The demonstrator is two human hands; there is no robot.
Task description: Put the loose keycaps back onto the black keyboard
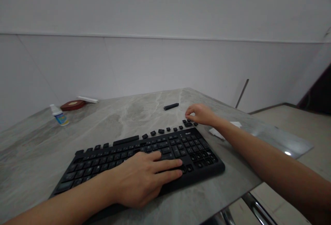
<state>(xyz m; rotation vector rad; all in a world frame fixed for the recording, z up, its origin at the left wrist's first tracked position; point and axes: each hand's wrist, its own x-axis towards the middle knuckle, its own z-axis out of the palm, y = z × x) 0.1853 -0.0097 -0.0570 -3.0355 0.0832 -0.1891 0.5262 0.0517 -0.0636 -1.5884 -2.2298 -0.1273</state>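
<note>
A black keyboard [121, 161] lies across the table, with several of its key positions on the right bare of caps. My left hand [144, 176] rests over its middle and lower right, fingers stretched out and spread. Loose black keycaps [160, 131] line the far edge, along with a long bar-shaped keycap [126, 140]. Beyond the keyboard's far right corner, my right hand [198, 113] is pinched closed just above a small cluster of keycaps [188, 124]. Anything between those fingertips is too small or hidden to make out.
A dark bar-shaped piece [171, 106] lies farther back. At the left are a small white bottle [59, 115] with a blue label, a reddish-brown oval object [72, 105] and a white strip [87, 99]. White tissue [217, 133] and a clear sheet [279, 141] lie by my right forearm.
</note>
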